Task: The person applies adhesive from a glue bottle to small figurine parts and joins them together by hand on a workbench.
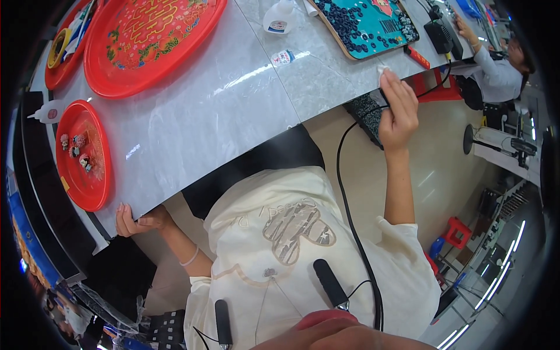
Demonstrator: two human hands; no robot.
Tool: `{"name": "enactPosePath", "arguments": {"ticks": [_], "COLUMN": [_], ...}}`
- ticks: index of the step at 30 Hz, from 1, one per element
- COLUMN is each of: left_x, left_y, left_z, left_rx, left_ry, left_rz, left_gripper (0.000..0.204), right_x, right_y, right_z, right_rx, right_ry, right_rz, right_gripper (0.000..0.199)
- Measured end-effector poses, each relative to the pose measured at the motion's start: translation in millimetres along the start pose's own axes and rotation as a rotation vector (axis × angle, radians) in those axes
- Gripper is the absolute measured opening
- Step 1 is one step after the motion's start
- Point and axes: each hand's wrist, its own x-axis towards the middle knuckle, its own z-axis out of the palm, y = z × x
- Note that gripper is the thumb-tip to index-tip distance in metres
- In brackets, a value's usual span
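My left hand (137,221) rests at the near left corner of the grey marbled table (216,128), its fingers curled over the edge. Close to it stands a small red tray (99,169) with several little painted figurines (85,162). Over on the right, my right hand (399,111) is raised at the table's front edge. Its fingertips are pinched on a small white crumpled piece (382,69); what that is made of I cannot make out. Just beyond lies a teal tray (364,49) with many small dark round pieces.
Large red trays (99,84) fill the far left. White squeeze bottles stand by the small tray (48,112) and at the back (280,17). A small labelled packet (283,57) and a red-handled tool (417,57) lie on the table. A black cable (344,175) hangs beside me. Another person (496,73) sits at right.
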Motion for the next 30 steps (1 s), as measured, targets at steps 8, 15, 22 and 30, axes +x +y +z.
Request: {"name": "enactPosePath", "arguments": {"ticks": [8, 15, 22, 30], "left_x": [0, 0, 1, 0], "left_y": [0, 0, 2, 1], "left_z": [0, -1, 1, 0], "left_rx": [-0.012, 0.008, -0.010, -0.006], "left_ry": [-0.017, -0.012, -0.003, -0.001], "left_rz": [-0.001, 0.004, -0.004, 0.002], "left_gripper": [0.032, 0.031, 0.031, 0.035], "right_x": [15, 17, 13, 8], "right_y": [23, 5, -6, -20], "right_z": [9, 7, 3, 8], "right_rx": [-0.170, -0.025, 0.094, 0.158], "right_ry": [0.053, -0.030, -0.050, -0.022], "right_rz": [0.023, 0.017, -0.019, 0.025], "right_gripper": [0.044, 0.047, 0.049, 0.037]}}
